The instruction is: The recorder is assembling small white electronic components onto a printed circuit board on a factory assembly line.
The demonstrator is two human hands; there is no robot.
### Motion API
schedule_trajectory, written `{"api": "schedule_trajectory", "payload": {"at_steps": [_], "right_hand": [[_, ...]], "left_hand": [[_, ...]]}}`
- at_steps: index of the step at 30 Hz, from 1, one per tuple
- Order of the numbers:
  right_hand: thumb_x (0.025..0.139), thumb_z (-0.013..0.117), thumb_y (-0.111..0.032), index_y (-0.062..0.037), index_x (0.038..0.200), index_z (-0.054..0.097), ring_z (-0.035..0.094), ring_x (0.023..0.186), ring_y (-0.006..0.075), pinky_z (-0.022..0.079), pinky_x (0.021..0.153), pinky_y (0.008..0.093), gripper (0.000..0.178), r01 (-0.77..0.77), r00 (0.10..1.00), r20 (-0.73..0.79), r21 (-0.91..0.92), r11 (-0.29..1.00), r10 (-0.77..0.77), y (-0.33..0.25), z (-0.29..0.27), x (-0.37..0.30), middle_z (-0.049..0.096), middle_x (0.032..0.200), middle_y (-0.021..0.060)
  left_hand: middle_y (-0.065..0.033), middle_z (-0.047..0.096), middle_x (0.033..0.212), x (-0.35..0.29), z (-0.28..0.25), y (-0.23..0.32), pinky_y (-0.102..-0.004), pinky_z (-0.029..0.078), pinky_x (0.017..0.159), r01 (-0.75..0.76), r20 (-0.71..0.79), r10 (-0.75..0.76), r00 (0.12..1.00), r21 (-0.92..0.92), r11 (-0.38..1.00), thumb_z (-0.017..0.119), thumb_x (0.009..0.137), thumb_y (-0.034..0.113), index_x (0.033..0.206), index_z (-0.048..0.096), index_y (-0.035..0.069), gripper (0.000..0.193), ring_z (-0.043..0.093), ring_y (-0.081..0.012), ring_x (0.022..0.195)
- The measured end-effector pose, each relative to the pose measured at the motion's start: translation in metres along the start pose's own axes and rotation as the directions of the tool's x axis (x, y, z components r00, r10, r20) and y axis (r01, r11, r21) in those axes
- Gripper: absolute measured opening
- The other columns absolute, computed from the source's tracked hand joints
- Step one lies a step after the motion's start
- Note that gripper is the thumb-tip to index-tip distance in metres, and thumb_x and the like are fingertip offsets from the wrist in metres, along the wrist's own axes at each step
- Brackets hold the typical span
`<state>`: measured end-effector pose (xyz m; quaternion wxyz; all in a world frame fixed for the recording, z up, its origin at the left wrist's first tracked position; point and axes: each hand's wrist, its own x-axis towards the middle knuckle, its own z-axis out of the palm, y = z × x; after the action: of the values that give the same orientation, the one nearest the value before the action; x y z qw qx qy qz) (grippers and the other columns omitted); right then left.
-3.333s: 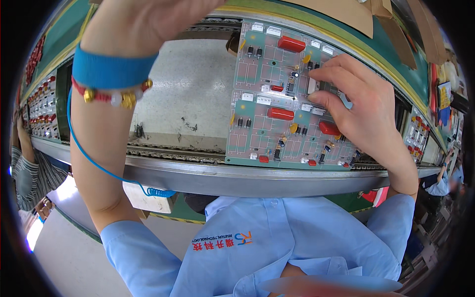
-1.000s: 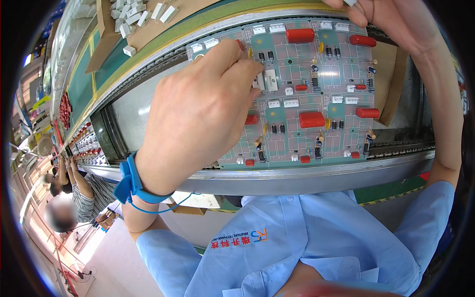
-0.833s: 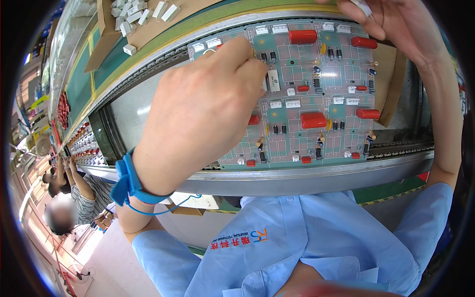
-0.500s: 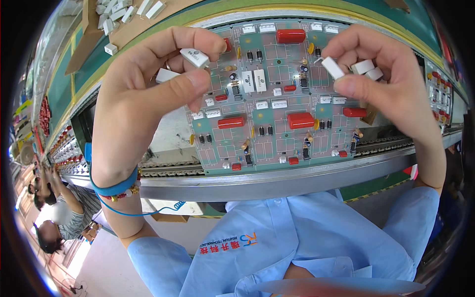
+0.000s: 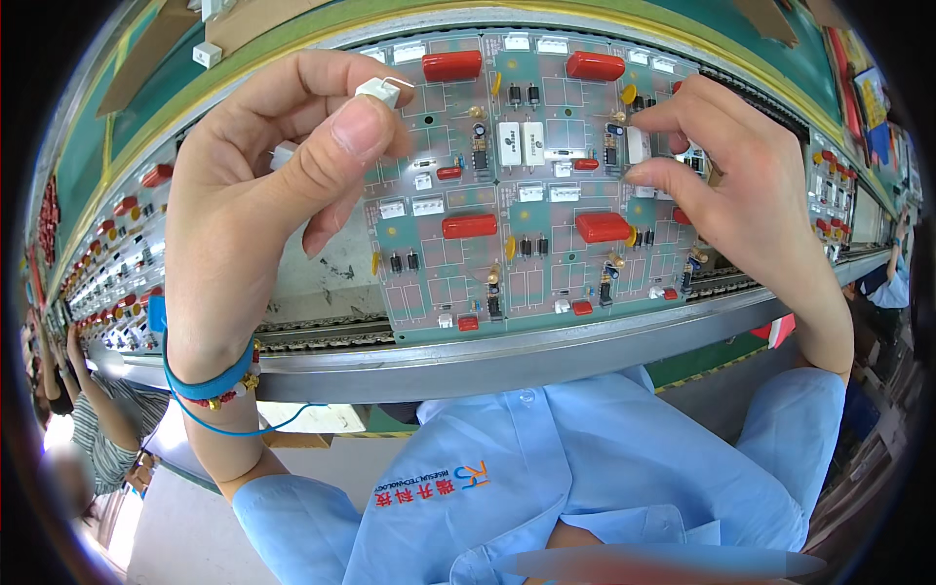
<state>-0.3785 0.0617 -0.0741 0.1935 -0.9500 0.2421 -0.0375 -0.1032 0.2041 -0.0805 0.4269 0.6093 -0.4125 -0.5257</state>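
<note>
Between the thumb and fingers of my left hand (image 5: pixel 258 195) is a white block-shaped cement resistor (image 5: pixel 377 92), its bent wire lead sticking out. Another white piece (image 5: pixel 283 156) shows partly inside that hand's curled fingers. My right hand (image 5: pixel 746 180) pinches a white cement resistor (image 5: pixel 638 146) upright over the right part of a green circuit board panel (image 5: pixel 439 283). Whether its leads sit in the board, I cannot tell. Other pieces in the right palm are mostly hidden. Two white cement resistors (image 5: pixel 521 144) stand side by side on the panel's middle.
Red capacitors (image 5: pixel 470 226) and small black parts populate the panel, which rests on a conveyor with a metal front rail (image 5: pixel 468 375). Cardboard (image 5: pixel 253 24) lies at the upper left beside a loose white block (image 5: pixel 207 55). A blue cord (image 5: pixel 278 429) hangs from my left wristband.
My right hand has brought its resistor down toward the board, turning it upright. The left hand has shifted left and turned its resistor so a lead shows. The whole view has shifted a little.
</note>
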Motion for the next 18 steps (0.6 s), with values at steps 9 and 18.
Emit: {"api": "schedule_trajectory", "payload": {"at_steps": [9,18], "right_hand": [[0.079,0.072,0.004,0.0021,0.105,0.068,0.060,0.077,0.0237,0.047,0.068,0.0314,0.026,0.115,0.993,0.011,-0.013,0.993,-0.115,0.008,-0.002,-0.002,0.061,0.089,0.0107],[0.091,0.061,-0.019,-0.0028,0.123,0.060,0.050,0.070,0.0030,0.038,0.057,0.0181,0.036,-0.313,0.946,0.287,0.685,0.658,0.152,0.027,-0.012,-0.004,0.063,0.095,0.0018]], "left_hand": [[-0.0028,0.060,0.078,-0.010,-0.003,0.004,-0.0166,0.027,0.047,0.007,0.006,-0.007,1.000,0.081,0.997,0.059,0.102,0.030,0.127,0.060,-0.004,0.042,0.037,-0.0020,0.051],[-0.0036,0.066,0.090,-0.017,0.014,-0.004,-0.0160,0.029,0.050,-0.026,-0.098,0.042,0.994,0.162,0.986,0.061,0.099,0.013,0.132,0.055,-0.003,0.038,0.040,-0.0009,0.054]]}}
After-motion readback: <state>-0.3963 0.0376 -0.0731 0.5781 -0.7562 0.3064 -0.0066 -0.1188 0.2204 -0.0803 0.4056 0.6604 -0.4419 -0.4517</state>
